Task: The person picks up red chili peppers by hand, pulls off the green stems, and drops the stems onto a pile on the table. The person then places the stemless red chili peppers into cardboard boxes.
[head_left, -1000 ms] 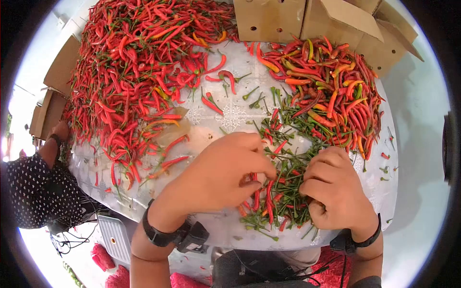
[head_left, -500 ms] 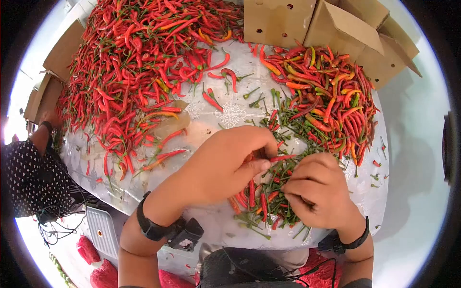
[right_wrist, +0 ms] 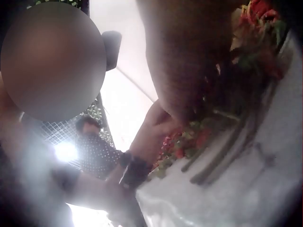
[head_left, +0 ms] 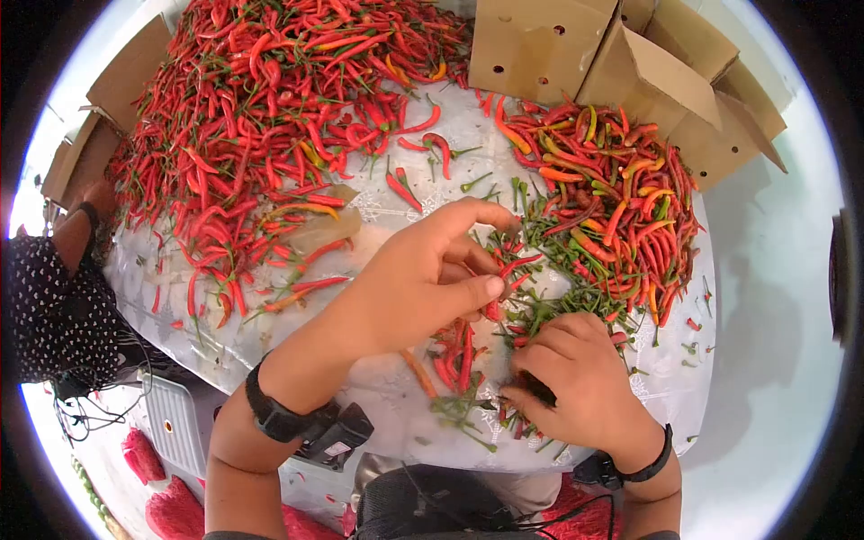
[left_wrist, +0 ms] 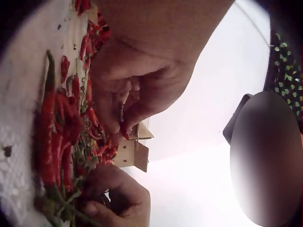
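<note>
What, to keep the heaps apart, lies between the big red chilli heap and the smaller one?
Loose red chillies and green stems lie on the patterned cloth there, as the head view shows.

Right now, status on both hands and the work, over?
Left hand: fingers pinching slim red chilli. Right hand: low among loose green stems, grip unclear. Brown cardboard boxes stand beyond, not touching either hand.

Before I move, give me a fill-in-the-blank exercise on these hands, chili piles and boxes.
The left hand pinches a ____ chili.
The right hand is bent low by the loose ____ stems.
The larger pile lies on the person's ____, the smaller pile on the right.
The boxes behind the smaller pile are made of ____.
Missing words: red; green; left; cardboard.
</note>
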Motion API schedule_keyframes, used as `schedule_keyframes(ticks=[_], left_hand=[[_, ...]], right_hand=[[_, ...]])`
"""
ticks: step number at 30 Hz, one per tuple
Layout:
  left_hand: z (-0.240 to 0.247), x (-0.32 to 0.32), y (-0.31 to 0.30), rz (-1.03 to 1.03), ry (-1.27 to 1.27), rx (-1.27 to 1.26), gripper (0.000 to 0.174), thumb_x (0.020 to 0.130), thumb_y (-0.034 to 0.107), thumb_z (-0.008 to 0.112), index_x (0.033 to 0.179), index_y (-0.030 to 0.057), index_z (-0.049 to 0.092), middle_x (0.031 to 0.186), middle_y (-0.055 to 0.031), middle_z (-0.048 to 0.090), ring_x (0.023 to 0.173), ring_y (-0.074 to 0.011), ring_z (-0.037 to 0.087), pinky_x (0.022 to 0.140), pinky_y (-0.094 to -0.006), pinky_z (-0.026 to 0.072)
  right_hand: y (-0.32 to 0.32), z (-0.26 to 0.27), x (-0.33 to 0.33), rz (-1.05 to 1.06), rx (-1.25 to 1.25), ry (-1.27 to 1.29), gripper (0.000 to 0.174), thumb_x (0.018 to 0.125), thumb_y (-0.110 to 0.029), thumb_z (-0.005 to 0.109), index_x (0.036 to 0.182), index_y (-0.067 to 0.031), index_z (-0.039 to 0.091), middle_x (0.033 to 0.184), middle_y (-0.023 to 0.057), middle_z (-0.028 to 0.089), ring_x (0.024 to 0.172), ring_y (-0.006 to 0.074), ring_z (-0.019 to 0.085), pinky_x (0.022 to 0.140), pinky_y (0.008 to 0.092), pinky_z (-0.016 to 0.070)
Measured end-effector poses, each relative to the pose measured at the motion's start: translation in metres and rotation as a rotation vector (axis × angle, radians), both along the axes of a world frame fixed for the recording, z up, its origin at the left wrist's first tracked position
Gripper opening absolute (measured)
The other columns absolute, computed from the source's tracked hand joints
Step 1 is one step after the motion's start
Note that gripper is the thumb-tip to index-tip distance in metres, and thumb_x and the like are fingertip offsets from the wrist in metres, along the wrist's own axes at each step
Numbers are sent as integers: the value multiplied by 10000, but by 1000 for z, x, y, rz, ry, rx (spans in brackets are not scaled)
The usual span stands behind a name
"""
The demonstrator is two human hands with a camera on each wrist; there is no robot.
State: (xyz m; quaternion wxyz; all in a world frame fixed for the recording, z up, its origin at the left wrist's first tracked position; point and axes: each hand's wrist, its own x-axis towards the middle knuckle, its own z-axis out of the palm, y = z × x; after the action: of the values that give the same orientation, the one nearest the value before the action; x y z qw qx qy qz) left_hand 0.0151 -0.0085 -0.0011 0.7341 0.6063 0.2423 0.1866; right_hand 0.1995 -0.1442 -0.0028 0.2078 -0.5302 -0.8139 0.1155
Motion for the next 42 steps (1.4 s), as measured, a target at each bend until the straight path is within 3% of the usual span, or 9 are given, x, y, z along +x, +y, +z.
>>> schedule_keyframes(ticks=[10,13,17,23,25,28,32,37,42], left_hand=[[3,-2,3,89,30,-86,393,906,101,603,1260,113,433,916,-36,599,779,-100,634,603,-216,513],[5,-3,-1,48,0,-65,387,906,106,601,1259,94,443,943,-42,589,778,-107,638,599,-219,512],[-1,0,0,-71,19,-103,379,904,114,608,1248,50,462,1003,-58,575,813,-115,633,613,-223,509],[-3,5,-7,-136,-53,-179,383,898,130,636,1229,25,476,1021,-46,562,852,-96,599,664,-229,510],[-18,11,-13,-181,-150,-32,375,889,137,658,1208,19,498,1031,-40,562,841,-89,590,673,-231,511],[-12,7,-15,-304,79,-118,332,873,148,687,1144,8,553,1014,-28,577,835,-82,578,701,-226,508],[-6,8,-20,-271,98,-6,220,877,156,684,1027,7,622,936,-18,595,820,-69,558,702,-211,481],[-8,10,-20,-243,5,339,140,887,138,651,953,15,647,849,-41,600,757,-100,557,636,-244,440],[-9,10,-18,-332,-74,367,128,892,128,631,951,15,642,825,-46,599,739,-116,552,625,-271,430]], right_hand=[[-2,12,6,-303,19,289,301,702,-4,646,1000,-46,623,817,104,587,794,298,555,732,390,442],[-2,5,17,-243,54,435,293,732,22,630,1020,-26,617,853,109,603,802,284,559,747,353,443],[-6,3,8,-341,-123,901,155,814,7,655,963,11,611,906,98,631,837,159,595,760,279,470],[-5,0,8,-216,-235,1090,146,835,-37,694,932,26,605,932,109,634,835,135,604,729,255,487],[-4,-1,8,-231,-185,1041,136,818,-35,707,902,21,616,930,107,637,821,142,602,715,259,486],[-1,-1,8,-275,-48,823,126,781,-46,733,849,-3,635,888,97,641,786,170,598,695,279,478],[2,-4,8,-282,113,596,128,738,-79,761,795,-43,652,797,80,632,734,220,583,672,314,456],[2,3,9,-238,99,526,127,744,-108,760,783,-54,652,769,76,624,716,232,574,663,319,443],[2,2,17,-161,-116,701,115,781,-123,725,776,-44,642,777,73,622,730,215,576,675,312,440]])
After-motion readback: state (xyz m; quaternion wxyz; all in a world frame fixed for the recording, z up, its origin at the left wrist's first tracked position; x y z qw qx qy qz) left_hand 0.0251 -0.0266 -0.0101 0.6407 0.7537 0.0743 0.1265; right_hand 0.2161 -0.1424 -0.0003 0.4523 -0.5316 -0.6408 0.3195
